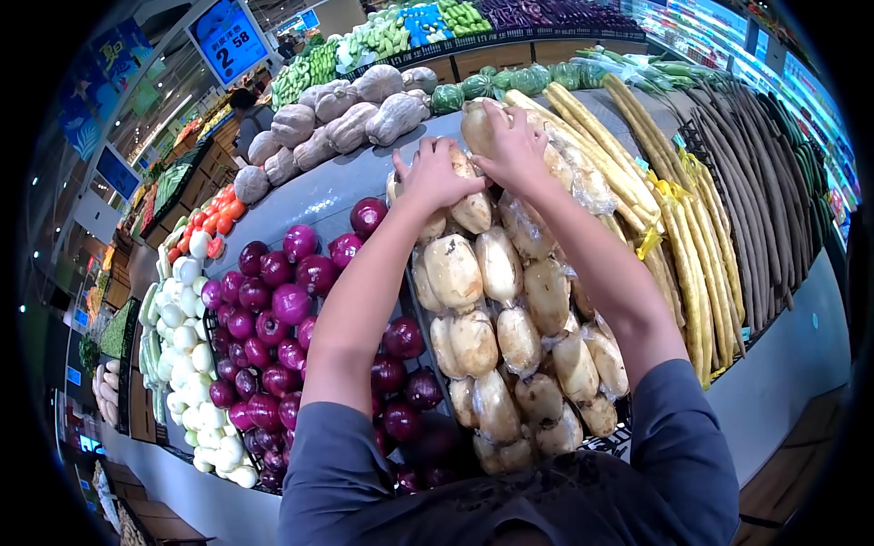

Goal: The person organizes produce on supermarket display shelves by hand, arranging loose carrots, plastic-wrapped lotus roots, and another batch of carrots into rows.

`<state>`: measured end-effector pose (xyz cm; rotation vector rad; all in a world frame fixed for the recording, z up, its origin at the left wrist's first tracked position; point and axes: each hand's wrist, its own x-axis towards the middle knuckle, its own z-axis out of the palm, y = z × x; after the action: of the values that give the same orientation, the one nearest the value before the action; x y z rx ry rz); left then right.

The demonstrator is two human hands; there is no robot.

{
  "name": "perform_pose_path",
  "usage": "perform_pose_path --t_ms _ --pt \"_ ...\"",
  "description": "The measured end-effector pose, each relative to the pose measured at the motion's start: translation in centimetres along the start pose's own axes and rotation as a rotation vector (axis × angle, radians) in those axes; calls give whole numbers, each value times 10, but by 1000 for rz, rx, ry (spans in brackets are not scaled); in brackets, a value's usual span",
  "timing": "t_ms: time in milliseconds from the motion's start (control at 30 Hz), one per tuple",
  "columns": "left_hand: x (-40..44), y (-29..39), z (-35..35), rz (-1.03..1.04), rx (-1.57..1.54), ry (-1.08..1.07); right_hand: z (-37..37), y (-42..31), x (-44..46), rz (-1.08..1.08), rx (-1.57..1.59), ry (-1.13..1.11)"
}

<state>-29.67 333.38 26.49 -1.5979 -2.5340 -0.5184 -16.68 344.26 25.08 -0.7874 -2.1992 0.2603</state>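
Both arms reach forward over a crate of pale brown, plastic-wrapped lotus roots [452, 270]. At the far end of the pile, my left hand [442, 175] has its fingers spread and bent over a wrapped root [471, 211]. Just right of it, my right hand [515, 148] wraps its fingers round the side and top of another root [476, 133] at the far edge. The two hands are close together but apart. Purple onions [291, 304] lie left of my left forearm, and long yellowish roots [628, 173] lie right of my right hand.
Grey-skinned pumpkins [349, 127] and green striped squash [479, 84] line the far side. White onions [185, 338] and tomatoes [218, 215] are at the left, long brown roots [742, 182] at the right. A person [248, 116] stands in the left background, near a price screen [228, 41].
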Motion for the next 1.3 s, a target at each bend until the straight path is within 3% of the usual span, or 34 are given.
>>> perform_pose_path --t_ms 233,400,567,900,1000,1067,1133,1200,1267,1300 --pt "-12 -2 8 -41 -88 86 -3 -10 10 51 -48 -334" --pt "-18 -3 16 -10 -72 253 10 -21 4 55 -128 -268" --pt "-14 -9 24 30 -73 303 26 -26 -1 92 -14 -191" --pt "-8 -13 27 37 -5 235 36 -16 1 103 74 -172" --pt "-10 -11 24 17 77 162 30 -12 1 22 -53 -101" --pt "-13 -17 17 104 27 85 20 -8 9 113 98 -260" --pt "-12 -25 19 138 33 83 -4 2 2 95 126 -224" --pt "-15 -25 18 187 35 81 -32 24 -14 -18 451 121" --pt "-24 -18 16 343 140 153 -60 34 -52 29 683 416" --pt "-26 -12 16 427 146 169 -80 36 -80 100 736 434"
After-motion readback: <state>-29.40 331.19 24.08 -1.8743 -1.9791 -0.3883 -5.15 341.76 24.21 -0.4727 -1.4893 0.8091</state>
